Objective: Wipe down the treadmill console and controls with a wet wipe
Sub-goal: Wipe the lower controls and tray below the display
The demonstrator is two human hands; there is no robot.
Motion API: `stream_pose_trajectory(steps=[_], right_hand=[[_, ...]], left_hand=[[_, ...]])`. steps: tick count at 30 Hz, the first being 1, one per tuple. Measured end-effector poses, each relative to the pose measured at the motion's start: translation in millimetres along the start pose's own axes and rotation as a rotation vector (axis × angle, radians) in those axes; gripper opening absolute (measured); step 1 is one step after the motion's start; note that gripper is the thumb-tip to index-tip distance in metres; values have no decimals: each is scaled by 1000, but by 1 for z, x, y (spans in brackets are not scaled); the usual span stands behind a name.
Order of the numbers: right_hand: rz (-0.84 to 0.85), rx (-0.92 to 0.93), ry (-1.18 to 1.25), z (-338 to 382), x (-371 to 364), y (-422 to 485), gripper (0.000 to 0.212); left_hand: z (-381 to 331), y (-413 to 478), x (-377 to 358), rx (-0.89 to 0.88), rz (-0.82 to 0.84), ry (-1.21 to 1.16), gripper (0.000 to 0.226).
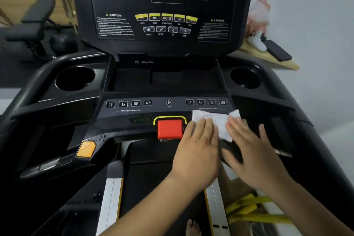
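Note:
A black treadmill console (166, 15) rises at the top with yellow media buttons (166, 17). Below it runs the control strip (134, 109) with numbered keys and a red stop button (170, 128). A white wet wipe (220, 120) lies spread on the strip just right of the red button. My left hand (197, 151) presses flat on the wipe's left part with straight fingers. My right hand (254, 149) lies flat on its right part, fingers spread, slightly blurred. Water droplets show on the strip's lower left.
Two round cup holders (75, 78) (245, 78) flank a shallow tray (166, 80). An orange button (86, 148) sits on the left handle. A wooden shelf (268, 57) at right holds a dark phone and a white object. A bench stands at far left; yellow straps lie lower right.

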State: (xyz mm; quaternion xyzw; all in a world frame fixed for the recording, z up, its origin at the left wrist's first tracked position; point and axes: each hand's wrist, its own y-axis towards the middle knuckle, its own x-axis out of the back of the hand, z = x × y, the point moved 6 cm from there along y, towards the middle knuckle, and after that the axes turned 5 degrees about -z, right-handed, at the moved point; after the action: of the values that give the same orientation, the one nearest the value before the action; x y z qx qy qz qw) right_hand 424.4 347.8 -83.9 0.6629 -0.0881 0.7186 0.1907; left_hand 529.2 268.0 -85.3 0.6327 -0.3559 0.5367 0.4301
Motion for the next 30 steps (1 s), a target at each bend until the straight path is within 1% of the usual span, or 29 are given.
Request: stream_pose_trajectory(steps=[2,4,7,8,10,11,13,15,16,18,20,23,25,26,27,29,30], right_hand=[[-4,-48,12,-8,0,0,72],[-1,-146,59,-25,0,17,70],[64,-278,255,-42,-1,34,73],[73,-287,326,-44,-1,31,73],[94,-262,404,-40,3,14,66],[107,-269,403,-40,6,2,64],[101,-298,322,-45,17,-19,66],[42,-370,253,-53,28,-26,61],[-11,-396,276,-53,32,-25,57],[-74,-353,330,-38,32,-13,53],[-27,-326,352,-22,19,1,57],[52,-414,431,-17,5,13,61],[61,-441,478,-20,6,14,61],[50,-451,461,-22,7,10,60],[-10,-442,408,-23,12,2,58],[-200,-347,237,-18,23,-12,47],[-229,-300,184,-12,24,-16,45]], left_hand=[[0,14,3,-22,4,-31,68],[-4,37,6,-68,46,-7,66],[-13,65,8,-106,113,50,67],[-17,68,10,-121,110,66,67],[-23,59,10,-169,95,83,67],[-28,48,8,-202,86,82,68],[-39,26,3,-259,84,93,69],[-51,17,-3,-297,110,112,71],[-55,19,-5,-305,111,113,72],[-55,30,-7,-307,83,97,71],[-47,38,-7,-324,44,23,65],[-32,40,-6,-344,19,-72,67],[-28,39,-3,-310,-6,-84,64],[-28,38,-2,-279,-20,-74,63],[-26,35,-2,-241,-35,-64,61],[-21,31,-2,-169,-65,-61,60],[-17,31,-2,-145,-78,-53,60]])
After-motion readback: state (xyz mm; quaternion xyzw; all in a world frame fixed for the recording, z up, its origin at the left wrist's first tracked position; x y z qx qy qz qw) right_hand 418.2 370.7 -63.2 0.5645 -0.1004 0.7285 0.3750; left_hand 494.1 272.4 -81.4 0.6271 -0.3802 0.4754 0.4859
